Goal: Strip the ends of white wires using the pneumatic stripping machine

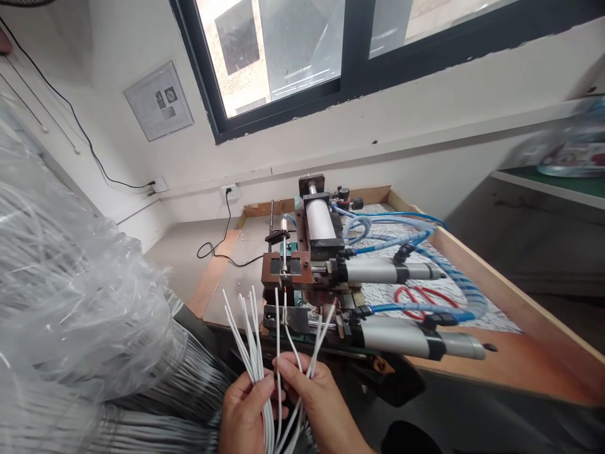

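Note:
My left hand (248, 410) is closed round a bunch of white cables (255, 353), their cut ends fanning upward. Beside it my right hand (314, 394) pinches a few more white cables (316, 343) between thumb and fingers. One of these reaches forward to the front of a pneumatic wire-stripping machine (287, 268), its tip showing orange at the machine's jaws. Another cable in the right hand ends in a reddish tip. The lower ends of the cables run out of sight below.
Silver air cylinders (397, 334) jut to the right of the machine, with blue hoses (425, 239) behind them. A wooden-edged tray (496, 296) surrounds it. Left stand large bundles of grey cables (155, 391) under clear plastic (94, 284). A black cord (229, 221) runs to a wall socket.

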The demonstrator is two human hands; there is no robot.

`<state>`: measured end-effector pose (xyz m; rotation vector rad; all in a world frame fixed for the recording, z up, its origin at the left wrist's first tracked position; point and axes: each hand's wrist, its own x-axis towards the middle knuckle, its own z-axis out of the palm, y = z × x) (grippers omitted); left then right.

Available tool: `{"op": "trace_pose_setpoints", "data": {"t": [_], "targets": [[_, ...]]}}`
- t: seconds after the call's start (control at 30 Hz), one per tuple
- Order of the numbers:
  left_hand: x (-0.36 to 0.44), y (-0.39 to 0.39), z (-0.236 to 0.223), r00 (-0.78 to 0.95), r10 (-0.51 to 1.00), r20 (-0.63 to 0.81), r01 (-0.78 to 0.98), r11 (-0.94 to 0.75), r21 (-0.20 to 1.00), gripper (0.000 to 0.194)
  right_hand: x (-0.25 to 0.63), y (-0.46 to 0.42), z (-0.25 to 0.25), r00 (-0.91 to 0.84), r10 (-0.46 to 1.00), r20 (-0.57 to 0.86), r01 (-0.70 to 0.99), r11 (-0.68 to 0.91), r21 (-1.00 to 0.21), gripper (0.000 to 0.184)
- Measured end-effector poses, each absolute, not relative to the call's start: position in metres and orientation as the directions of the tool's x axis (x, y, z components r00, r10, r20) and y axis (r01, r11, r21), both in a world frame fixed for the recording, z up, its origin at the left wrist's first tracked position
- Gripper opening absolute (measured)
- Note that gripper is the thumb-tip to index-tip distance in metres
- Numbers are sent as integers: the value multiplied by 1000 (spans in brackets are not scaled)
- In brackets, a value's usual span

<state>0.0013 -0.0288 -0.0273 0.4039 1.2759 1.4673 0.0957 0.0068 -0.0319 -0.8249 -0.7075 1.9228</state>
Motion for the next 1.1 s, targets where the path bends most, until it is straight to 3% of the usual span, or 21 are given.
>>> {"op": "trace_pose_setpoints", "data": {"t": [0.17, 0.33, 0.53, 0.7, 0.77, 0.97, 1.1], "targets": [[0, -28, -28, -314, 876, -365, -540, 152, 828, 18, 101, 2, -34, -165, 953, -256, -485, -304, -820, 26], [-2, -29, -30, -324, 879, -350, -516, 146, 844, 22, 102, 9, -35, -122, 946, -299, -489, -319, -812, 24], [-1, -26, -28, -350, 878, -327, -474, 135, 870, 15, 100, 17, -29, -173, 925, -337, -560, -374, -740, 24], [0, -25, -28, -347, 886, -308, -499, 104, 860, 15, 96, 17, -23, -467, 846, -258, -538, -503, -676, 25], [1, -25, -28, -354, 884, -304, -508, 91, 856, 16, 93, 14, -23, -496, 828, -263, -519, -525, -675, 26], [1, -26, -29, -374, 858, -352, -525, 117, 843, 15, 96, 7, -32, -192, 937, -290, -539, -348, -767, 25], [-1, -26, -27, -339, 867, -366, -527, 148, 837, 13, 100, 10, -34, -161, 932, -324, -543, -358, -759, 26]]}}
